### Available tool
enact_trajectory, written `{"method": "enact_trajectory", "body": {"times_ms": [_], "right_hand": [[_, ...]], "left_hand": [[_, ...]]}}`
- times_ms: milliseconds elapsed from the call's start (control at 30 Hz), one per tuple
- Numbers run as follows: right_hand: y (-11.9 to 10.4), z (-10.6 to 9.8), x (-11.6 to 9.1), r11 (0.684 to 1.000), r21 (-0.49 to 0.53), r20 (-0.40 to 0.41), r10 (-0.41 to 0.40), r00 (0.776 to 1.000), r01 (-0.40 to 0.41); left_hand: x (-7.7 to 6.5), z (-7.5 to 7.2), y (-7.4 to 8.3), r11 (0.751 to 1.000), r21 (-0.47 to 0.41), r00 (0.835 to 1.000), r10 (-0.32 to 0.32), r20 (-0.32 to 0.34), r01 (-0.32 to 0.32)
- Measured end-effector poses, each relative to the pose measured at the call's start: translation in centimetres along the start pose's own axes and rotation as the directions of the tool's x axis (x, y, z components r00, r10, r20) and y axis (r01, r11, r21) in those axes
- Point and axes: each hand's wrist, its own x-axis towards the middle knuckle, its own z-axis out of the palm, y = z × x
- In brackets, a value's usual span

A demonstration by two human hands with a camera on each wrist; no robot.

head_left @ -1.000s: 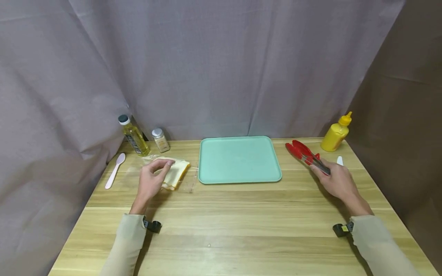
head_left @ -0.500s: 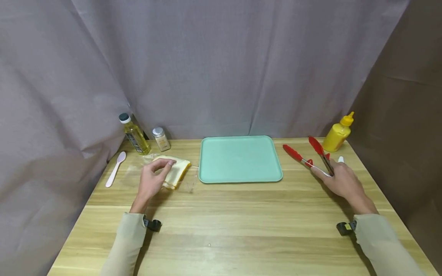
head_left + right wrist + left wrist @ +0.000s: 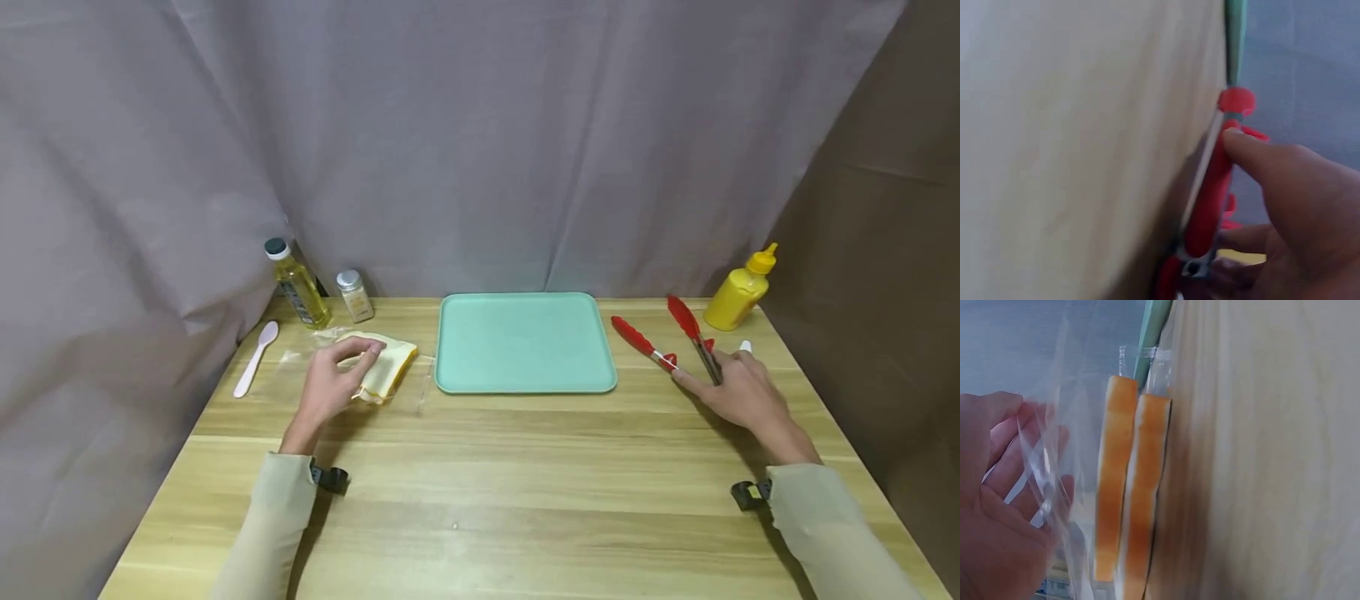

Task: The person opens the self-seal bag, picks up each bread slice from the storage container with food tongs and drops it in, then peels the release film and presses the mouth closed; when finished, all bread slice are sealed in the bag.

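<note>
In the head view, two slices of bread [image 3: 393, 364] lie in a clear plastic bag [image 3: 288, 377] at the left. My left hand [image 3: 327, 385] pinches the bag's raised film [image 3: 1047, 456] between thumb and index finger, above the bread. The brown crusts [image 3: 1117, 481] face the left wrist camera, one slice stacked on the other. Over at the right, my right hand [image 3: 750, 396] grips red-tipped tongs [image 3: 683, 317], whose two arms stand spread apart. Its thumb lies along a red handle [image 3: 1210, 194]; the other fingers are partly hidden behind the tongs.
A pale green tray [image 3: 525, 342] lies between the hands. An oil bottle [image 3: 300, 287], a shaker jar [image 3: 355, 297] and a pink spoon [image 3: 257, 360] are at the left. A yellow squeeze bottle [image 3: 738, 292] stands back right, with a white tip [image 3: 745, 347] showing behind the right hand.
The tongs' arms, close together a second ago, have sprung apart in the right hand. The left hand keeps its pinch on the bag. The head view has shifted slightly.
</note>
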Motion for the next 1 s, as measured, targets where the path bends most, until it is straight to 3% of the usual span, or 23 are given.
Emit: {"method": "enact_trajectory", "body": {"times_ms": [100,233,400,533,633,767,900,1000], "right_hand": [[-0.8,-0.4,-0.2,0.999,0.004,-0.035,0.035,0.999,-0.035],[-3.1,-1.2,-0.2,0.998,0.056,-0.186,0.049,0.981,-0.039],[-8.1,-1.5,0.5,0.972,0.186,-0.369,-0.066,0.927,0.144],[-12.9,0.4,1.6,0.908,0.267,-0.445,-0.181,0.877,0.323],[-16.3,2.8,2.7,0.857,0.304,-0.431,-0.266,0.862,0.416],[-20.4,5.9,3.7,0.794,0.375,-0.332,-0.367,0.869,0.478],[-24.0,8.5,4.2,0.757,0.458,-0.223,-0.41,0.884,0.467],[-26.2,9.9,4.5,0.73,0.503,-0.181,-0.435,0.882,0.463]], "left_hand": [[0.3,0.0,0.3,1.0,0.007,1.0,0.017,0.014,-0.017],[1.0,-0.3,0.8,0.999,0.021,1.0,0.03,-0.004,-0.03],[2.8,-0.5,1.2,0.996,0.05,0.995,0.081,-0.065,-0.077],[4.8,0.4,1.6,0.985,0.125,0.993,0.118,0.003,-0.117],[5.9,1.8,1.7,0.972,0.189,0.986,0.114,0.124,-0.137],[6.3,3.7,1.6,0.953,0.281,0.963,0.041,0.266,-0.118],[5.8,4.9,1.4,0.934,0.34,0.944,-0.008,0.33,-0.11],[5.5,5.6,1.3,0.915,0.381,0.94,-0.002,0.342,-0.137]]}}
